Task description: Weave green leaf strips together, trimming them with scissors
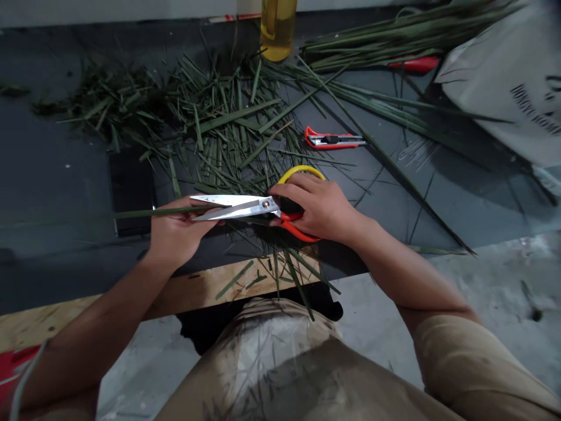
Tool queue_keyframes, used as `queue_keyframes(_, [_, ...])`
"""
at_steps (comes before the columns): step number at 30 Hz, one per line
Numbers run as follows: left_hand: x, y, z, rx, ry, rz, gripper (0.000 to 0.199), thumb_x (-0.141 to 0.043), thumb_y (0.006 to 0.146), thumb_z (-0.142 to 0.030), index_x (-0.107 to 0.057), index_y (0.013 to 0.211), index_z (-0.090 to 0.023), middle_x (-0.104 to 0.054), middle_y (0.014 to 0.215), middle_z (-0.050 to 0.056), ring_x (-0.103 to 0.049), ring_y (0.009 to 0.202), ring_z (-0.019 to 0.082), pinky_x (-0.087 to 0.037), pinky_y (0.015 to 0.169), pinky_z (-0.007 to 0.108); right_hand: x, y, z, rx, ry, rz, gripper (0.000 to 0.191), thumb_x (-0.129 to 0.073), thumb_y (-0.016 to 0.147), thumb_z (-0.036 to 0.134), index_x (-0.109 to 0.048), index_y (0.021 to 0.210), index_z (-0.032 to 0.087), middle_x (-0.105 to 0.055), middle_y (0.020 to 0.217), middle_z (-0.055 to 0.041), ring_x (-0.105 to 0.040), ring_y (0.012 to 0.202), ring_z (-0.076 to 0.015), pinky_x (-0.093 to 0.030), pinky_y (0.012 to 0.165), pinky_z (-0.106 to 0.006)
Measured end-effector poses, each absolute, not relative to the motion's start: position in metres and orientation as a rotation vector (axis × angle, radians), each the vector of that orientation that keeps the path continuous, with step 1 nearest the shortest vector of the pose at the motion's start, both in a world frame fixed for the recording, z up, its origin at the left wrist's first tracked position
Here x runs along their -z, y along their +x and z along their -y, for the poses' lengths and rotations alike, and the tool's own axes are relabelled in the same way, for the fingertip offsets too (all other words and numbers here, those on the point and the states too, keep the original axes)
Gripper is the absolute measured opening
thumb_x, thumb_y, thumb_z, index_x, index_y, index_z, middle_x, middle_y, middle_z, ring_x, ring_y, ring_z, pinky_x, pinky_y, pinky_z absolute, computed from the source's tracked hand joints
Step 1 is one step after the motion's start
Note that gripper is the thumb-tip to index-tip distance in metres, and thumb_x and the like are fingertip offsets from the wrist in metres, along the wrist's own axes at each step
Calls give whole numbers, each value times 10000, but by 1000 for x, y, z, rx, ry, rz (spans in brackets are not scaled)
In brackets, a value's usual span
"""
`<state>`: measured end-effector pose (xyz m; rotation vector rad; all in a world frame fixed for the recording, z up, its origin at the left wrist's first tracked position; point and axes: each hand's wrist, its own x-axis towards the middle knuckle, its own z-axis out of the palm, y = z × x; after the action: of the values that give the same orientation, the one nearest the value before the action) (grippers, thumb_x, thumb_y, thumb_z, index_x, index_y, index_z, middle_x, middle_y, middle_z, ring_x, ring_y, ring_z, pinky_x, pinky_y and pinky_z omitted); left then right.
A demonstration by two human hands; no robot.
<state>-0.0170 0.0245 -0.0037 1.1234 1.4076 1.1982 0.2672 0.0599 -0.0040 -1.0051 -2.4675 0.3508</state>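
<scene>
My right hand [322, 207] is wrapped round the yellow and red handles of a pair of scissors [249, 207]. The blades point left and stand slightly apart, with their tips over the fingers of my left hand [177, 234]. That hand is closed on a long green leaf strip [135, 214], which sticks out to the left and runs to the blades. Just beyond both hands lies a heap of cut green leaf pieces [219, 128]. Other cut bits lie on the wooden edge [197, 285] near my body.
A red utility knife [335, 139] lies right of the heap. Behind stand a bottle of yellow liquid [277, 32] and a bundle of long leaves [394, 38]. A white bag [512, 76] is at the back right. A dark flat object [131, 187] lies left.
</scene>
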Motion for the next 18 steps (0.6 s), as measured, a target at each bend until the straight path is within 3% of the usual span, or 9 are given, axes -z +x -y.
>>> queue_keyframes(9, [1,-18,-24,-1154,1177,-1422,136,-907,642,-206,-805,709,-266,-757,726,15,-714,653,191,-590,578,307,1,267,-58,-409,-949,2456,523,-691,947,594,-695,1279,190,-746,1078,-125,-693,977,-248,-537,831,-350])
queue_keyframes(18, [11,-22,-23,-1207,1189,-1424,148,-927,638,-194,-815,688,-279,-763,751,35,-724,669,209,-620,574,315,1,267,-58,-367,-971,2471,517,-696,943,592,-698,1284,204,-734,1074,-118,-693,989,-255,-534,820,-348])
